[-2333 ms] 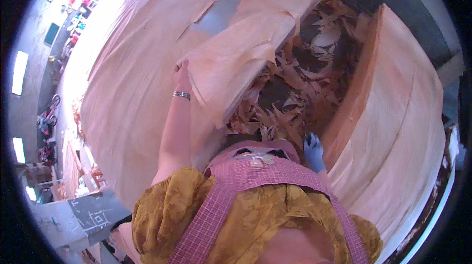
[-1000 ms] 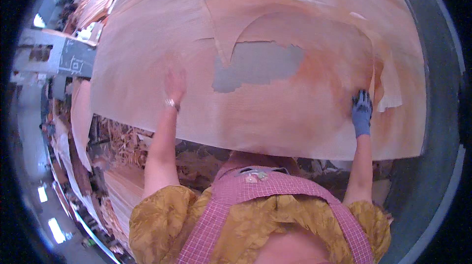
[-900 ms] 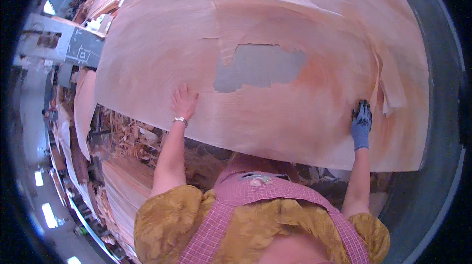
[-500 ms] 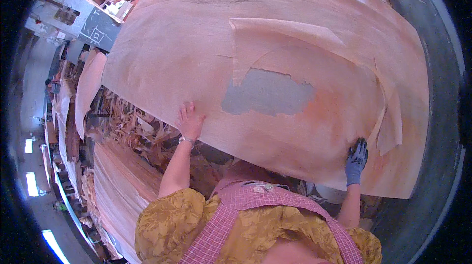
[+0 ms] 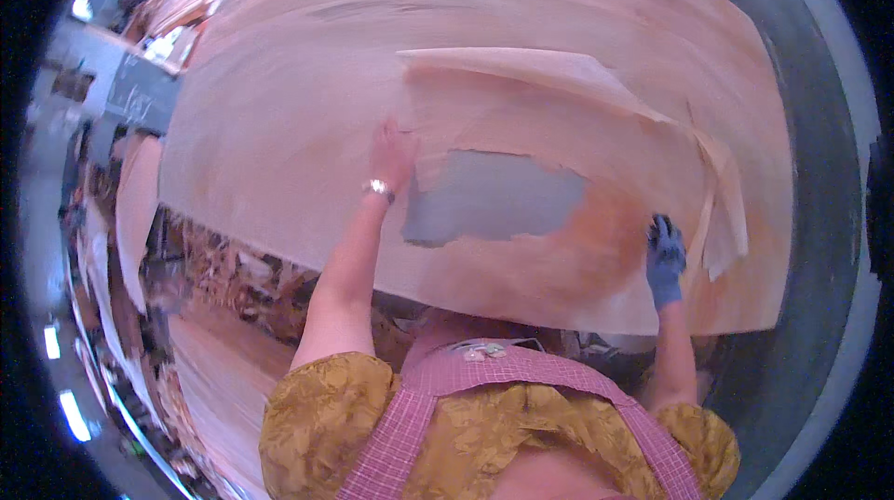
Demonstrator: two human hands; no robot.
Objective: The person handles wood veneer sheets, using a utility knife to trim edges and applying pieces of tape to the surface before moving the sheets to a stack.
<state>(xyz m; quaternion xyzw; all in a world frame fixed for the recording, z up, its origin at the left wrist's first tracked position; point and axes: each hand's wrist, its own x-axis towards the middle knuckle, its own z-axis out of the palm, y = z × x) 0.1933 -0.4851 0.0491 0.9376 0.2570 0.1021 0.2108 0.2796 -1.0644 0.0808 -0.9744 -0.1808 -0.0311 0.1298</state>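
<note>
Nearest, a pink checked apron (image 5: 512, 379) and mustard patterned sleeves (image 5: 321, 416) fill the lower edge. The right hand (image 5: 665, 261), in a blue-grey glove with dark fingertips, lies over the front right part of a thin, pale wood veneer sheet (image 5: 270, 165). Its fingers sit close together, pointing away from the body; nothing shows in its grasp, though what is under the palm cannot be told. An orange stain (image 5: 605, 230) spreads just left of it, and a torn strip (image 5: 726, 211) of veneer stands crumpled just to its right.

The left hand (image 5: 394, 157), bare and with a metal band (image 5: 378, 188) at the wrist, is farther in. Half a second ago it was spread flat near the sheet's front edge; now it is beside the upper left corner of the torn opening (image 5: 503, 197), where grey shows through. It is too blurred to tell whether the fingers pinch the veneer. The narrow tongue that hung at that corner no longer shows, so the edge there has probably been shifted, and the two hands now flank the damaged area.

Beyond the opening, a folded flap (image 5: 540, 67) runs across the sheet. Off to the left lie heaped veneer scraps (image 5: 242, 267), and farther out a grey board (image 5: 140, 86) with chalk-like marks.
</note>
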